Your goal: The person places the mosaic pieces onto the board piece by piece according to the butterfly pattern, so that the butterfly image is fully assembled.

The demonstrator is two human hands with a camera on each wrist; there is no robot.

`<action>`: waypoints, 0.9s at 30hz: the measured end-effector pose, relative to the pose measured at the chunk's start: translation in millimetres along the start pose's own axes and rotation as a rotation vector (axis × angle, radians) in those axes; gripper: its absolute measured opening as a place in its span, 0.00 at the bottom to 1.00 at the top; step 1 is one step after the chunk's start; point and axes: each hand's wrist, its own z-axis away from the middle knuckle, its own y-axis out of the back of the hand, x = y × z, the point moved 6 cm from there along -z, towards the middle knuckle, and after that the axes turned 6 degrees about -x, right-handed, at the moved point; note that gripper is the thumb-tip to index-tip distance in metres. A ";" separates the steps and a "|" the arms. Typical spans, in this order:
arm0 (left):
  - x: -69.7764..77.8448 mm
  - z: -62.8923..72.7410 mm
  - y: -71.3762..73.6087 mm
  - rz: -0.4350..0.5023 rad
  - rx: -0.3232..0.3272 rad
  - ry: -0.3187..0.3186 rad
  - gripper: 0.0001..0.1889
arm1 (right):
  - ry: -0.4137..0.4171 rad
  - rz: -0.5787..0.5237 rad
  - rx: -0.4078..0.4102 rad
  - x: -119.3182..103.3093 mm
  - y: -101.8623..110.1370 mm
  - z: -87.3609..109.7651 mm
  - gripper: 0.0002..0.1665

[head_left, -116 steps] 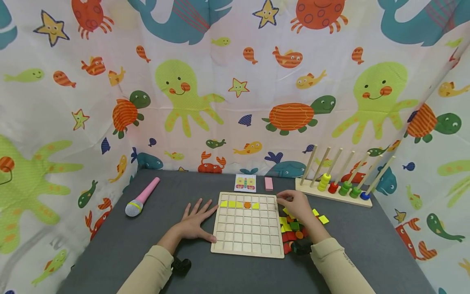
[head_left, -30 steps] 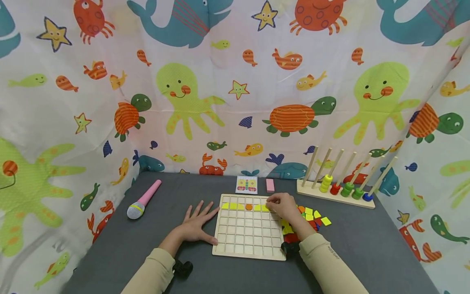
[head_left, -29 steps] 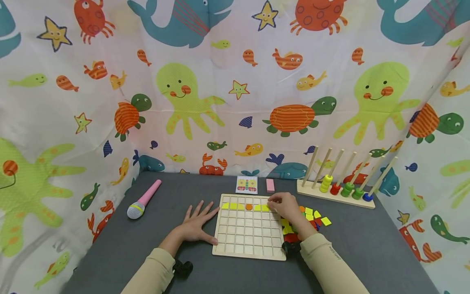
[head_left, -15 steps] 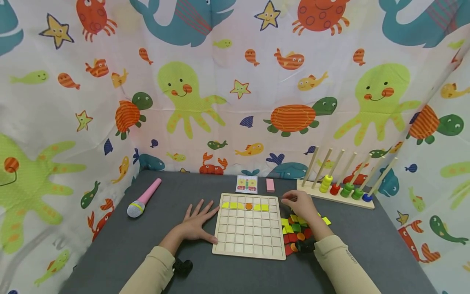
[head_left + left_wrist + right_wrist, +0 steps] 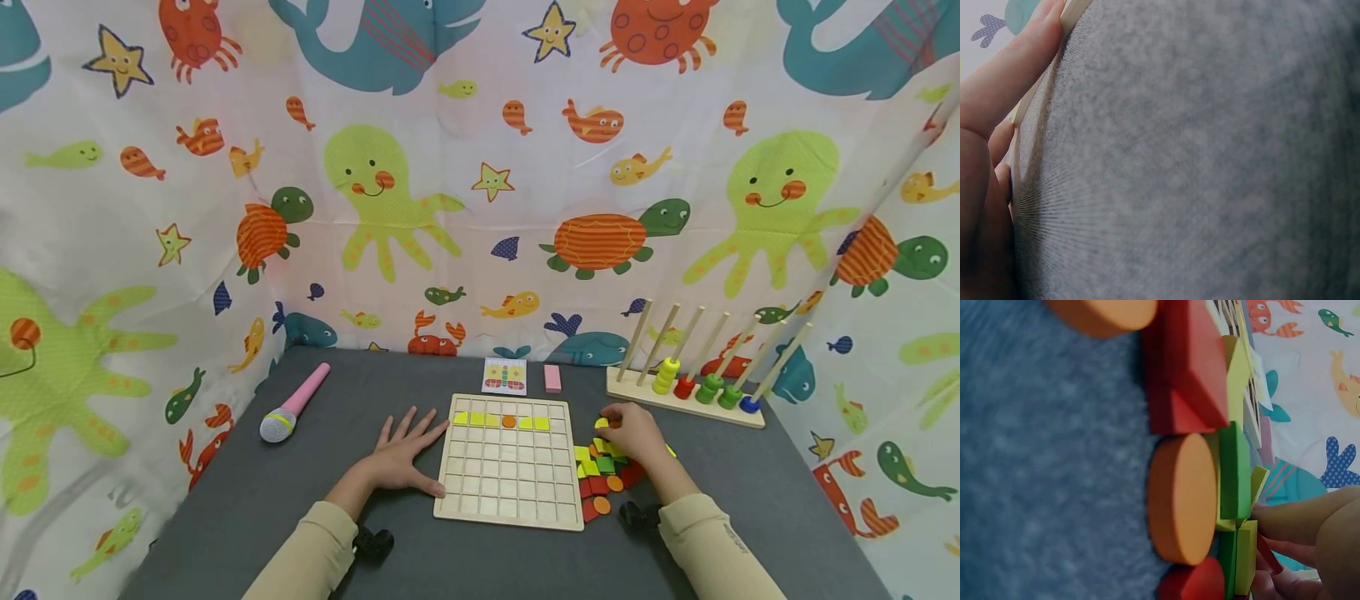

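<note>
Pale wood forms the gridded board (image 5: 506, 479) in the middle of the frame, its second row from the top set with flat yellow pieces (image 5: 477, 419) and one round orange piece (image 5: 508, 422). Just beside its right edge lies a loose heap (image 5: 604, 465) of smooth, painted red, yellow, green and orange shapes, thick and crisp-edged in the right wrist view. The right hand (image 5: 637, 437) bends over the heap's upper end, fingertips at a yellow piece (image 5: 602, 423); I cannot tell whether they grip it. The left hand (image 5: 401, 458) lies with fingers spread apart, thumb and forefinger touching the board's left edge.

Dark grey and finely textured, the table (image 5: 450, 562) meets a printed sea-creature curtain (image 5: 465, 200). A picture card (image 5: 505, 376) and a pink block (image 5: 552, 378) sit near the board's top edge. Bare grey separates the left hand from the pink-handled microphone (image 5: 303, 393); at upper right stands a wooden peg rack (image 5: 626, 383).
</note>
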 end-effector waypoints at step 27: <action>3.6 2.6 2.5 0.005 0.009 -0.007 0.64 | 0.044 -0.169 0.159 -18.9 2.8 0.3 0.18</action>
